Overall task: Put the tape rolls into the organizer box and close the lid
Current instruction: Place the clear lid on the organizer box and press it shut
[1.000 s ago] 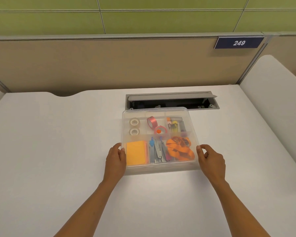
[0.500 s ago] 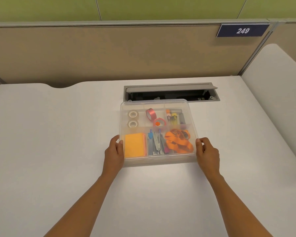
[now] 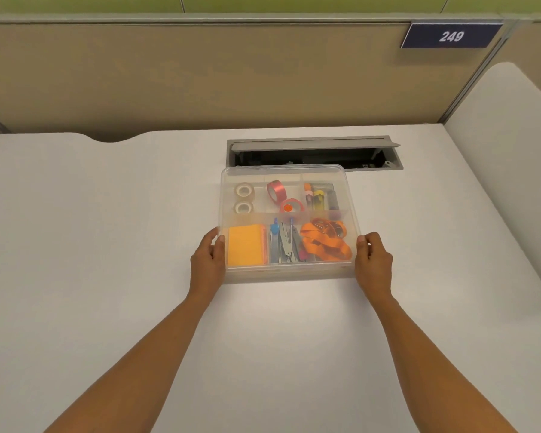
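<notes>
Hands grip the organizer box (image 3: 289,273) at its near corners: your left hand (image 3: 207,264) at 9 o'clock, right hand (image 3: 374,264) at 3. Its lid (image 3: 294,173) lies flat on top; tape rolls (image 3: 243,191) sit inside at 11 o'clock.

Blue sign (image 3: 451,35) reads "249".

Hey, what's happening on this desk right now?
A person has both hands on a clear plastic organizer box on the white desk. The left hand grips its left side and the right hand its right side, near the front corners. The translucent lid lies on top. Two white tape rolls and two pink tape rolls already sit in the back compartments.
</notes>
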